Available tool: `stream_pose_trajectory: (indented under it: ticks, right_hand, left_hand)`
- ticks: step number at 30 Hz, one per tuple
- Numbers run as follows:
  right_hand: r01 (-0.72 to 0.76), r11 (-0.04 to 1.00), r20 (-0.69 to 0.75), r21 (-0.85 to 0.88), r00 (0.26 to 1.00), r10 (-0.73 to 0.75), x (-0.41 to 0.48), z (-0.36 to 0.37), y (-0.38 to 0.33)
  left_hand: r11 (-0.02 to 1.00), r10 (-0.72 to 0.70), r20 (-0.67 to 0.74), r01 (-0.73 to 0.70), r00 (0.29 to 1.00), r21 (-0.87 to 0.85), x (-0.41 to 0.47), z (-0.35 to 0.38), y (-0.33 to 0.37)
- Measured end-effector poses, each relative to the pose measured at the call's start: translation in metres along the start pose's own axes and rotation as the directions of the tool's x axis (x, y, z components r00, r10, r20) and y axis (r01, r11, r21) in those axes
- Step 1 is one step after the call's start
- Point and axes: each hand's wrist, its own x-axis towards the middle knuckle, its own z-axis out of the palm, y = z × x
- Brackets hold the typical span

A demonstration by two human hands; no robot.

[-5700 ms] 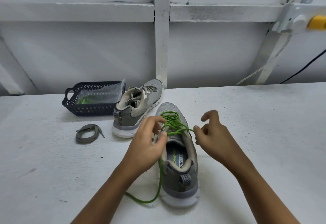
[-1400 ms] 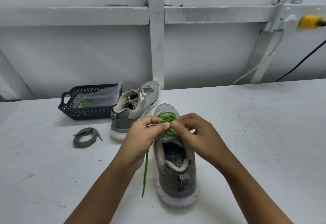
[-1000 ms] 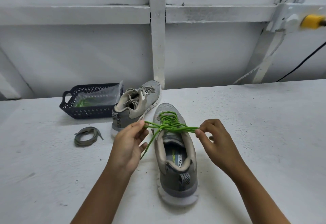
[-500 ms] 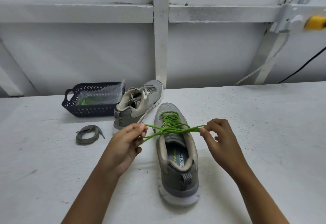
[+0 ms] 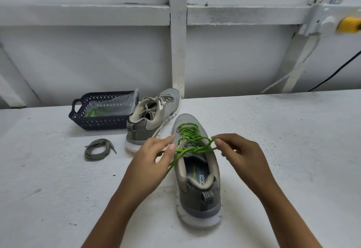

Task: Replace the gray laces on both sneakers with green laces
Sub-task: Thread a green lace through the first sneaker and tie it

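While the white table [image 5: 273, 150] bore everything | near sneaker [image 5: 201, 199] stood heel toward the camera, green lace [image 5: 188, 132] threaded through it | far sneaker [image 5: 150, 128] wore gray laces [image 5: 166, 99] beside the dark basket [image 5: 97, 123] | left hand [image 5: 150, 161] and right hand [image 5: 242, 156] each pinched a green lace strand over the tongue | loose gray lace [image 5: 97, 150] lay coiled at left.

Everything is lit evenly by soft, cool light from overhead. Faint, soft-edged shadows are cast on the white counter [image 5: 283, 150] in front of the basket [image 5: 101, 122] and around the near sneaker [image 5: 199, 195]. The wall beam [image 5: 84, 14] is slightly bowed by the wide lens, and the yellow fitting [image 5: 349, 25] at the right edge is rendered soft.
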Motion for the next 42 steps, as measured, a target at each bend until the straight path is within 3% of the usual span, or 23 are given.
stream_pose_trajectory:
  ticks: [3, 7, 9, 11, 15, 17, 20, 23, 25, 28, 30, 32, 34, 36, 39, 42]
  right_hand:
    - [0.059, 0.995, 0.188, -0.084, 0.981, -0.043, -0.002, 0.0, -0.01]
    - [0.128, 0.95, 0.384, -0.285, 0.923, -0.009, -0.004, 0.003, -0.017]
    - [0.173, 0.902, 0.441, -0.397, 0.897, 0.023, -0.004, 0.004, -0.024]
    - [0.228, 0.853, 0.507, -0.47, 0.861, 0.049, -0.004, 0.006, -0.031]
    - [0.374, 0.785, 0.589, -0.494, 0.808, -0.014, -0.007, 0.015, -0.03]
    - [0.396, 0.795, 0.597, -0.459, 0.8, -0.054, -0.01, 0.018, -0.025]
    - [0.289, 0.884, 0.515, -0.368, 0.854, -0.065, -0.013, 0.013, -0.021]
    - [0.125, 0.981, 0.314, -0.15, 0.947, -0.073, -0.012, 0.006, -0.018]
    - [0.049, 0.998, 0.183, -0.028, 0.982, -0.043, -0.011, 0.003, -0.019]
    - [-0.048, 0.997, 0.073, 0.06, 0.996, 0.043, -0.008, 0.0, -0.018]
    - [-0.075, 0.995, 0.037, 0.061, 0.997, 0.073, -0.006, -0.001, -0.015]
    - [-0.092, 0.994, 0.025, 0.051, 0.996, 0.091, -0.006, -0.002, -0.011]
    - [-0.097, 0.995, 0.024, 0.035, 0.995, 0.096, -0.007, -0.002, -0.01]
    - [-0.089, 0.996, 0.032, 0.002, 0.996, 0.089, -0.008, -0.001, -0.01]
    - [-0.08, 0.995, 0.024, -0.057, 0.996, 0.081, -0.008, 0.002, -0.009]
    - [-0.063, 0.992, -0.019, -0.11, 0.998, 0.061, -0.008, 0.006, -0.008]
  left_hand:
    - [0.952, 0.185, 0.074, -0.197, 0.98, 0.233, -0.004, 0.003, -0.003]
    - [0.766, 0.344, 0.083, -0.331, 0.935, 0.552, -0.003, -0.005, 0.0]
    - [0.677, 0.29, 0.14, -0.306, 0.947, 0.669, -0.006, -0.008, 0.016]
    - [0.587, 0.133, 0.217, -0.254, 0.967, 0.769, -0.008, -0.009, 0.03]
    - [0.491, 0.064, 0.278, -0.273, 0.958, 0.827, -0.011, -0.006, 0.04]
    - [0.568, 0.065, 0.274, -0.261, 0.96, 0.781, -0.009, -0.006, 0.042]
    - [0.788, 0.046, 0.255, -0.192, 0.966, 0.585, -0.001, -0.01, 0.04]
    - [0.993, -0.048, 0.272, 0.016, 0.961, 0.119, 0.008, -0.015, 0.041]
    - [0.987, -0.085, 0.274, 0.119, 0.958, -0.109, 0.012, -0.011, 0.044]
    - [0.971, -0.079, 0.246, 0.13, 0.966, -0.199, 0.017, 0.0, 0.046]
    - [0.984, -0.05, 0.267, 0.093, 0.963, -0.15, 0.016, 0.006, 0.042]
    - [0.998, -0.014, 0.305, -0.003, 0.952, 0.056, 0.012, 0.011, 0.039]
    - [0.919, 0.004, 0.343, -0.138, 0.939, 0.369, 0.008, 0.012, 0.041]
    - [0.792, -0.008, 0.359, -0.213, 0.933, 0.572, 0.007, 0.011, 0.046]
    - [0.711, -0.048, 0.407, -0.255, 0.912, 0.655, 0.013, 0.004, 0.052]
    - [0.79, -0.084, 0.471, -0.23, 0.878, 0.569, 0.017, -0.01, 0.054]
